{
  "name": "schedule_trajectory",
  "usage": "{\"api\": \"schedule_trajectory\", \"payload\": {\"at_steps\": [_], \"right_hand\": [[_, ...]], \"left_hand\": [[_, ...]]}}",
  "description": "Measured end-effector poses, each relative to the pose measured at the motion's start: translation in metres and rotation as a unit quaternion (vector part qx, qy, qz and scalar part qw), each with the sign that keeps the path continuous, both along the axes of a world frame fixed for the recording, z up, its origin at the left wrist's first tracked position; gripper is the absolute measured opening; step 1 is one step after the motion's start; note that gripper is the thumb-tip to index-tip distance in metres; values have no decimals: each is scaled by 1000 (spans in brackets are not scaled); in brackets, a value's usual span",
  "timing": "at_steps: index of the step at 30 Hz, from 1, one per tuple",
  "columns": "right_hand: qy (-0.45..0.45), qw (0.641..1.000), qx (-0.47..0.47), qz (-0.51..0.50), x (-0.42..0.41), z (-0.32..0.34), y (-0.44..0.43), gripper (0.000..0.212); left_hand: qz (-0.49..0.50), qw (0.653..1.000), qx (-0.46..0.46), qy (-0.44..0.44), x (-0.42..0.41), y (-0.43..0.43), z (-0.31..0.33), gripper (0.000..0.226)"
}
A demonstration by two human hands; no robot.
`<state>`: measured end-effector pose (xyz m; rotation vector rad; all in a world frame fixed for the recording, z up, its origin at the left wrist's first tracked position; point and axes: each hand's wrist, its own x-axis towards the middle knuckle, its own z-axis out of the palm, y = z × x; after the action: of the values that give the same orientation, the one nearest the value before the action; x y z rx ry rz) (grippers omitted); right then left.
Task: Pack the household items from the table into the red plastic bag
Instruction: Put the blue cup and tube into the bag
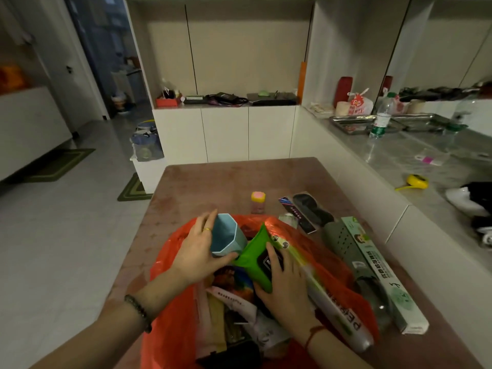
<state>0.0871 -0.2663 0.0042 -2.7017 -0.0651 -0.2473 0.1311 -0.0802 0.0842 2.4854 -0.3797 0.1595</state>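
The red plastic bag (170, 265) lies wide on the near part of the table, full of several packets. My left hand (198, 247) grips a light blue angular cup (227, 235) at the bag's far rim. My right hand (285, 288) presses on a green packet (255, 255) with a black label inside the bag. A long box (335, 307) sticks out of the bag on the right. On the table beyond lie a small pink bottle (257, 202), a dark sleep mask (312, 209), a grey slipper (343, 243) and a long green-white box (383, 275).
The brown table (213, 179) extends ahead. A steel counter (404, 153) runs along the right with a water bottle (380, 115), metal trays and a yellow tape measure (416, 181). White cabinets stand behind; tiled floor lies to the left.
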Motion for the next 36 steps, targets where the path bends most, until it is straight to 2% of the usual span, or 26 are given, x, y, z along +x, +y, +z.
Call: {"api": "schedule_trajectory", "payload": {"at_steps": [3, 5, 6, 7, 9, 10, 11, 13, 14, 17, 19, 21, 22, 23, 25, 26, 27, 29, 32, 33, 34, 36], "right_hand": [[19, 998, -57, -11, 1, 2, 0, 99], [65, 997, -11, 48, 4, 12, -13, 107], [60, 996, 9, 63, 4, 17, -22, 105], [22, 998, 8, 60, 7, 21, -32, 95], [-79, 994, -82, 0, 15, 23, -57, 59], [-86, 988, -119, -49, 18, 24, -69, 57], [-40, 985, -145, -82, 21, 24, -81, 59], [75, 979, -151, -116, 24, 29, -104, 37], [112, 977, -133, -121, 25, 34, -112, 25], [151, 979, 51, -125, 36, 53, -130, 28], [166, 957, 200, -130, 43, 73, -135, 26], [144, 936, 290, -136, 46, 95, -143, 20], [147, 938, 290, -123, 45, 102, -148, 16], [171, 947, 252, -101, 42, 106, -156, 13], [265, 957, 101, -61, 32, 110, -169, 12], [289, 954, 54, -53, 28, 111, -173, 17], [295, 951, 67, -56, 25, 113, -174, 21], [285, 923, 241, -88, 26, 120, -171, 19], [278, 798, 526, -98, 32, 132, -165, 22], [276, 762, 579, -84, 33, 138, -164, 24], [268, 746, 607, -67, 33, 144, -161, 24], [245, 743, 622, -35, 34, 155, -155, 19]], "left_hand": [[12, 1000, -3, -3, 1, 2, 2, 99], [14, 1000, 8, 9, 4, 4, 5, 91], [13, 1000, 15, 15, 5, 5, 7, 90], [14, 999, 15, 24, 8, 6, 8, 88], [22, 999, -8, 46, 11, 8, 11, 79], [25, 998, -26, 55, 12, 9, 12, 76], [25, 997, -42, 64, 13, 10, 13, 73], [20, 995, -58, 74, 14, 13, 14, 71], [19, 995, -65, 77, 14, 15, 15, 71], [9, 995, -66, 75, 12, 20, 21, 73], [-6, 997, -45, 58, 8, 21, 26, 77], [-16, 998, -39, 42, 4, 20, 32, 81], [-19, 997, -55, 42, 1, 19, 37, 84], [-22, 995, -85, 47, -3, 16, 42, 86], [-36, 987, -146, 60, -11, 8, 52, 83], [-46, 981, -172, 75, -15, 0, 56, 79], [-58, 972, -203, 98, -17, -12, 56, 74], [-76, 948, -270, 152, -18, -42, 50, 53], [-78, 911, -347, 208, -10, -89, 31, 33], [-79, 896, -372, 231, -7, -101, 23, 35], [-78, 881, -393, 253, -3, -112, 15, 38], [-63, 855, -425, 292, 3, -126, 2, 51]]}}
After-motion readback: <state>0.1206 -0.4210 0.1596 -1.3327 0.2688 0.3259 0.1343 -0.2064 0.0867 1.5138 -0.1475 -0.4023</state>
